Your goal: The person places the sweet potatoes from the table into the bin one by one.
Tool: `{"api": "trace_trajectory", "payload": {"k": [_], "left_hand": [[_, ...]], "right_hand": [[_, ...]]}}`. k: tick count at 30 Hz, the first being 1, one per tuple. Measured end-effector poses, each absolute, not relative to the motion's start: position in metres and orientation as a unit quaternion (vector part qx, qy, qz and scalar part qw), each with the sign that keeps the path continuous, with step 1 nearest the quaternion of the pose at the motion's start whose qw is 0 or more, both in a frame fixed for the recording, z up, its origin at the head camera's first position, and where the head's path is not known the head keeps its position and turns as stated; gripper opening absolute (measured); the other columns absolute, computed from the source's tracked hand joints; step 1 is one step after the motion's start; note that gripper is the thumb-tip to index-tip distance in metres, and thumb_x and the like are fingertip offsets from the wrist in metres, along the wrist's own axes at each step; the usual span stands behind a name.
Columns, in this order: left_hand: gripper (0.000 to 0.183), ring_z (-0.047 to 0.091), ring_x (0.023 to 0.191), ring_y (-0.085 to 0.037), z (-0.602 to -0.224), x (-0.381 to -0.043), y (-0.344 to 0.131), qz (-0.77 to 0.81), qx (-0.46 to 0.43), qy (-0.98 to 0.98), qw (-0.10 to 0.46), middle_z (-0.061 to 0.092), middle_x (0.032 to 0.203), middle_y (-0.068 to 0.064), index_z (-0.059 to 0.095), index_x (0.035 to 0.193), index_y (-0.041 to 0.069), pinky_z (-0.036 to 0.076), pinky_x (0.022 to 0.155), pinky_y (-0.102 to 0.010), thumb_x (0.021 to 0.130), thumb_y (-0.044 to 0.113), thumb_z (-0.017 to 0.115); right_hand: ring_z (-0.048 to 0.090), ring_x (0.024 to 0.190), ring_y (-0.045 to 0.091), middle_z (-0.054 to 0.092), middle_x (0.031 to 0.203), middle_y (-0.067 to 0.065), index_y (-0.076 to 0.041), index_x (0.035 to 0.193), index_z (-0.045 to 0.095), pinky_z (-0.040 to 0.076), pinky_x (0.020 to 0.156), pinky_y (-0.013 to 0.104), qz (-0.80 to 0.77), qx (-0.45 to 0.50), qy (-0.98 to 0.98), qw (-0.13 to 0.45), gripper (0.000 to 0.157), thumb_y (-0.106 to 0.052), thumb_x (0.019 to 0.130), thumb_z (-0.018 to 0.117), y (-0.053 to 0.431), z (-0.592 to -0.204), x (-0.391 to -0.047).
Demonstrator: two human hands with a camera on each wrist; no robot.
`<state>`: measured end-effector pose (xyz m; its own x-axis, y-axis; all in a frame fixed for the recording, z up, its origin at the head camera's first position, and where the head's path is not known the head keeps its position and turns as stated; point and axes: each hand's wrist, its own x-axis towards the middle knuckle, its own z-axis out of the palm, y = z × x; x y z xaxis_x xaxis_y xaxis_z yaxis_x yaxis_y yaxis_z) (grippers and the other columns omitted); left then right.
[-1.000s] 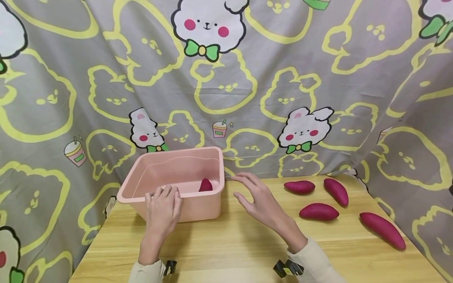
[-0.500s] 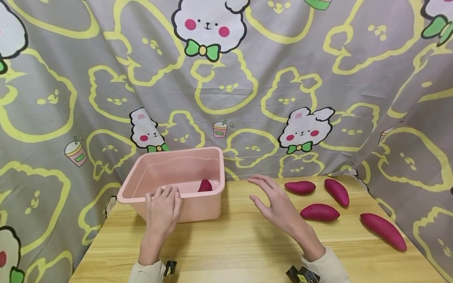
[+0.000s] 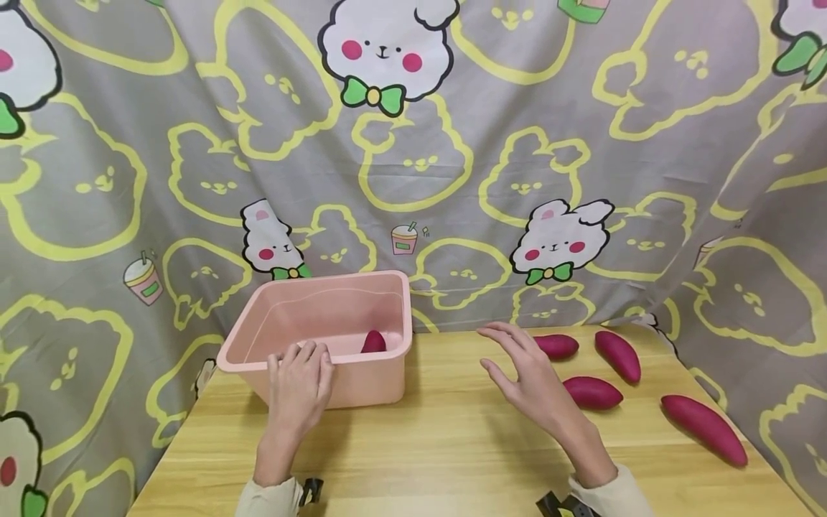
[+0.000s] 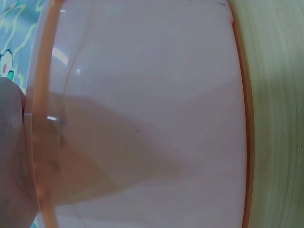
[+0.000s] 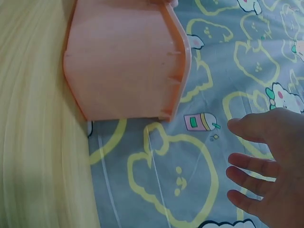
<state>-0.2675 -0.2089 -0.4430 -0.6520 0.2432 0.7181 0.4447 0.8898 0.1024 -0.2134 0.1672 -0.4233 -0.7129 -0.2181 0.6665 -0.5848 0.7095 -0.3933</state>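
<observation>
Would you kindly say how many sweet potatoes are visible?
5: one sweet potato in the pink bin; four right of it on the table: back left, back right, front left, front right. The bin may hide more.

Tub (image 3: 365, 385): pink
Sweet potatoes (image 3: 704, 429) right of tub: magenta (one inside (image 3: 373, 342), too)
Bench (image 3: 439, 445): yellowish woodgrain
Curtain (image 3: 446, 154) behind tub: grey, yellow outlines
</observation>
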Motion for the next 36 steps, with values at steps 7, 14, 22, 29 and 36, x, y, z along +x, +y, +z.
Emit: {"api": "trace_trajectory", "payload": {"k": [7, 14, 22, 29, 36], "left_hand": [[0.03, 0.054, 0.09, -0.038, -0.443, -0.27, -0.205, -0.139, -0.194, -0.898, 0.369, 0.064, 0.091, -0.01, 0.058, 0.088, 0.009, 0.032, 0.081, -0.057, 0.103, 0.024, 0.036], [0.031, 0.055, 0.091, -0.038, -0.445, -0.271, -0.204, -0.141, -0.196, -0.898, 0.369, 0.064, 0.091, -0.01, 0.058, 0.088, 0.009, 0.032, 0.081, -0.057, 0.103, 0.025, 0.036], [0.029, 0.055, 0.092, -0.038, -0.445, -0.268, -0.206, -0.141, -0.188, -0.904, 0.357, 0.065, 0.095, -0.011, 0.058, 0.089, 0.009, 0.032, 0.084, -0.057, 0.103, 0.023, 0.037], [0.028, 0.054, 0.093, -0.038, -0.445, -0.267, -0.208, -0.139, -0.189, -0.905, 0.356, 0.065, 0.095, -0.011, 0.058, 0.089, 0.009, 0.032, 0.085, -0.058, 0.103, 0.022, 0.038], [0.027, 0.054, 0.092, -0.038, -0.444, -0.266, -0.208, -0.139, -0.191, -0.903, 0.358, 0.064, 0.094, -0.011, 0.058, 0.089, 0.009, 0.032, 0.084, -0.057, 0.103, 0.022, 0.038]], "right_hand": [[0.055, 0.126, 0.026, 0.059, 0.135, 0.007, -0.008, 0.134, 0.064, 0.05, 0.1, 0.05, 0.294, 0.212, -0.881, 0.306, 0.053, -0.007, 0.085, 0.083, 0.179, -0.425, -0.213], [0.054, 0.127, 0.03, 0.059, 0.135, 0.01, -0.008, 0.134, 0.064, 0.05, 0.1, 0.053, 0.289, 0.198, -0.889, 0.295, 0.053, -0.008, 0.085, 0.083, 0.191, -0.431, -0.215], [0.061, 0.114, 0.03, 0.059, 0.135, 0.013, -0.007, 0.133, 0.064, 0.054, 0.091, 0.051, 0.289, 0.188, -0.89, 0.298, 0.05, -0.009, 0.086, 0.082, 0.205, -0.434, -0.216], [0.058, 0.12, 0.031, 0.06, 0.132, 0.013, -0.007, 0.131, 0.066, 0.052, 0.094, 0.053, 0.29, 0.181, -0.89, 0.301, 0.049, -0.009, 0.085, 0.083, 0.214, -0.437, -0.217], [0.055, 0.124, 0.034, 0.06, 0.131, 0.014, -0.007, 0.13, 0.066, 0.047, 0.099, 0.058, 0.301, 0.167, -0.893, 0.289, 0.047, -0.008, 0.085, 0.082, 0.223, -0.438, -0.217]]}}
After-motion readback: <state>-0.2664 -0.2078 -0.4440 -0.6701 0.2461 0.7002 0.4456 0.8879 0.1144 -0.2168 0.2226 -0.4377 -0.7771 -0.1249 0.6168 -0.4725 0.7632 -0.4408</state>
